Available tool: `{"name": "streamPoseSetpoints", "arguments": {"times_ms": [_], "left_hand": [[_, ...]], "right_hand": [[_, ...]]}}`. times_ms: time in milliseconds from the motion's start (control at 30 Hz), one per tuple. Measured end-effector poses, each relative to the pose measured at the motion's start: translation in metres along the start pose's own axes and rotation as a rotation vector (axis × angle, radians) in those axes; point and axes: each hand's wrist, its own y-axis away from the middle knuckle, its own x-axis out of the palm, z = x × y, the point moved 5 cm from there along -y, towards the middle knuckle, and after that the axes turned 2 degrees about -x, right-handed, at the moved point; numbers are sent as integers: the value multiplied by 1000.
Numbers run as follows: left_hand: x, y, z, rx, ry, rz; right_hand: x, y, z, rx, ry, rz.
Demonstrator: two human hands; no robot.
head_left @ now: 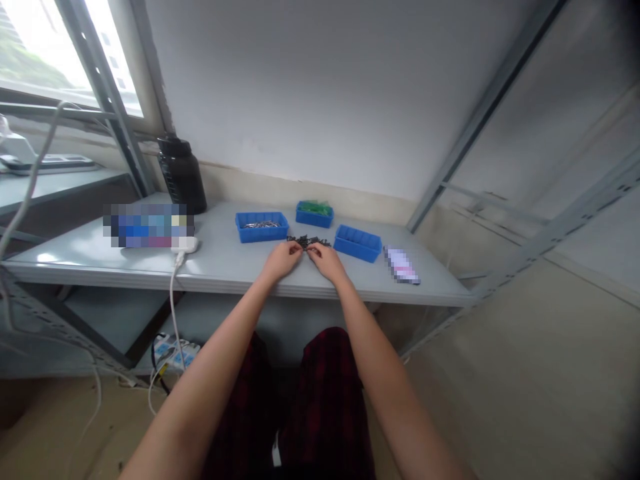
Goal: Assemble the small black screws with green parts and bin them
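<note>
My left hand (284, 259) and my right hand (324, 259) meet at the near side of a pile of small dark pieces (306, 240) on the grey shelf. The fingers of both hands are pinched close together, fingertips nearly touching; anything between them is too small to make out. Behind and left of the pile stands a blue bin (262, 233) of thin silvery metal parts. A second blue bin (314, 218), holding green plastic, sits farther back. To the right of my right hand is a third blue bin (357, 244) with nothing visible inside.
A phone (401, 265) lies at the right. On the left are a dark bottle (181, 173), a blurred-out object (149, 225) and a white charger (185, 245) whose cable hangs over the front edge. Metal uprights (480, 120) frame the shelf. A power strip (177, 351) lies below.
</note>
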Motion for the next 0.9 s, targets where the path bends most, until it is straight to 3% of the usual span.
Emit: {"name": "streamPoseSetpoints", "arguments": {"times_ms": [900], "left_hand": [[0,0,0,0,1,0]], "right_hand": [[-1,1,1,6,-26,-18]]}}
